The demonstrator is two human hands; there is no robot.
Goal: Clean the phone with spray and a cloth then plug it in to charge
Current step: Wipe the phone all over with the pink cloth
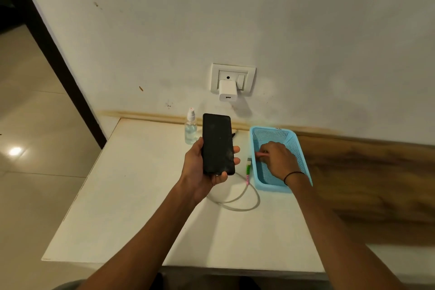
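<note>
White table [131, 195] is carrying one spray bottle [190, 128] near its back edge; left hand [200, 172] is gripping one dusty black phone [217, 143], right hand [277, 160], fingers curled, is reaching inside one blue basket [299, 148]; whether it holds anything I cannot tell.

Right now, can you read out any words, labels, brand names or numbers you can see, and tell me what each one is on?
No text here can be read.
Basket: a small dark mark on its far rim, too blurred to read.
Spray bottle: no label visible.
Phone: dark smudged screen, nothing showing.
Charger and wall socket: no print visible.
</note>
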